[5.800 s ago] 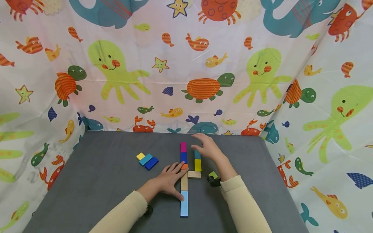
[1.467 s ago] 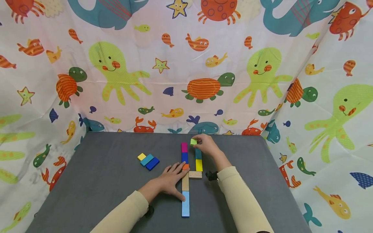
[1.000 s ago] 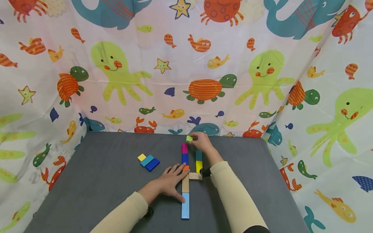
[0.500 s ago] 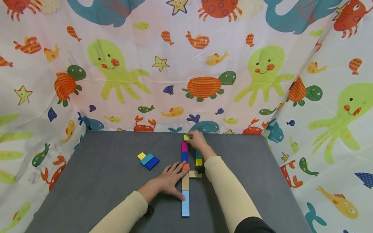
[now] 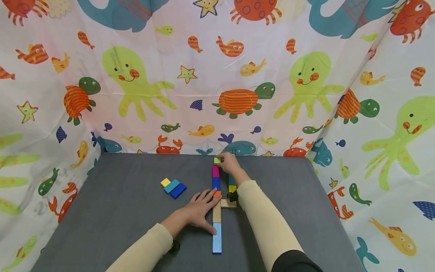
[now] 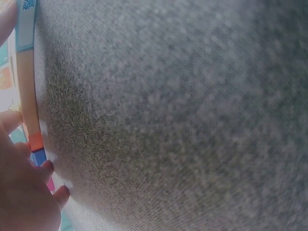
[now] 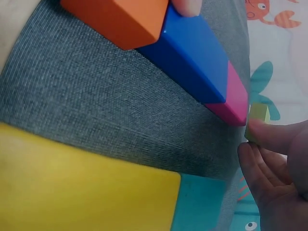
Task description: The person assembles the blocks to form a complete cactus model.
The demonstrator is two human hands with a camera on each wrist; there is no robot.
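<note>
My right hand (image 5: 229,164) pinches a small lime-green block (image 5: 216,161) between thumb and fingers at the far end of a block row. Nearest to it in that row is a magenta block (image 5: 215,171), then a blue block (image 5: 216,183), an orange block (image 5: 217,194), a plain wooden block (image 5: 216,212) and a light blue block (image 5: 216,241). Spread out flat, my left hand (image 5: 197,212) touches the row's left side, its thumb at the light blue block and its fingers around the orange one. In the right wrist view the green block (image 7: 258,126) sits right by the magenta end.
Right of the row, a wooden crosspiece (image 5: 229,204) joins it, with a yellow block (image 5: 232,188) and a teal block (image 5: 231,179) beyond, partly under my right wrist. A loose yellow, teal and blue group (image 5: 171,186) lies left. Behind the grey table (image 5: 129,211) hangs a sea-animal curtain (image 5: 190,94).
The right hand, earlier empty with the green block near its wrist, took up that block. It then carried it left to the far end of the row. The left hand stays put.
</note>
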